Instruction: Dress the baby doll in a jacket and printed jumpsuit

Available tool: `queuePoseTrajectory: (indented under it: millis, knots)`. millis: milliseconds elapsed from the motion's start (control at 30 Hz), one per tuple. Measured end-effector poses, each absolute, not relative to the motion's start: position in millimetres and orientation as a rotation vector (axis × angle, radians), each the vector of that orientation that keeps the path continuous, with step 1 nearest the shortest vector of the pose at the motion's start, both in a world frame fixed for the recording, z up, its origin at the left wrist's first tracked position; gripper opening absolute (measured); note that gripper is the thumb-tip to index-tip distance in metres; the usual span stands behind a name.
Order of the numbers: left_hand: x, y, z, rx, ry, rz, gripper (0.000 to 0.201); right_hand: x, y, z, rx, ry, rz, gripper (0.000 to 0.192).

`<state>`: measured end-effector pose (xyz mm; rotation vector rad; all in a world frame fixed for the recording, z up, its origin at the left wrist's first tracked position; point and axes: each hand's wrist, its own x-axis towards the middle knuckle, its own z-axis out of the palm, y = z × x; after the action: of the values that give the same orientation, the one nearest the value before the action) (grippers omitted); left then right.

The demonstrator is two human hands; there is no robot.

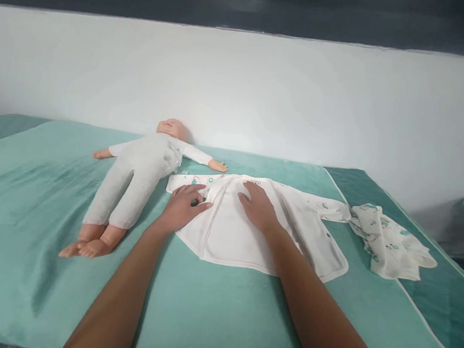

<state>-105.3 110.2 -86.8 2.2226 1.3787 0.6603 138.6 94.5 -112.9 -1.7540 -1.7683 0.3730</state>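
Observation:
A white baby shirt (238, 234) with long printed sleeves lies spread open on the green sheet, its plain inner side facing up. My left hand (183, 206) rests at the shirt's left side by the sleeve, fingers stretched and thumb apart. A small dark spot shows between that thumb and forefinger; I cannot make out what it is. Flat on the middle of the shirt, just below the neckline, lies my right hand (258, 204) with its fingers out. To the left, a baby doll (143, 166) with a white cloth body lies on its back, arms spread.
A crumpled white printed baby garment (392, 245) lies right of the shirt, beside its right sleeve. The light green sheet (219, 319) covers the bed, with a darker green cover (440, 300) at the right. Behind the bed stands a white wall (263, 90).

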Motion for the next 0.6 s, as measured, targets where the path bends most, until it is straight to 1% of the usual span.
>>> queuePoseTrajectory:
  millis: [133, 300, 367, 467, 600]
  knots:
    - [-100.6, 98.8, -76.7, 2.056, 1.267, 0.769, 0.031, 133.4, 94.2, -110.5, -1.627, -1.687, 0.474, 0.045]
    - [-93.6, 81.6, -67.1, 1.838, 1.329, 0.810, 0.031, 127.4, 93.3, -102.0, -1.457, -1.472, 0.612, 0.036]
    - [-92.5, 77.4, -64.9, 1.793, 1.315, 0.806, 0.032, 122.2, 91.9, -98.9, -1.444, -1.422, 0.683, 0.035]
    - [-92.4, 73.7, -60.4, 1.738, 1.226, 0.772, 0.030, 115.0, 90.1, -95.2, -1.510, -1.406, 0.756, 0.042]
    - [-89.7, 65.3, -50.2, 1.712, 1.029, 0.596, 0.027, 109.2, 89.8, -89.3, -1.705, -1.455, 0.789, 0.056]
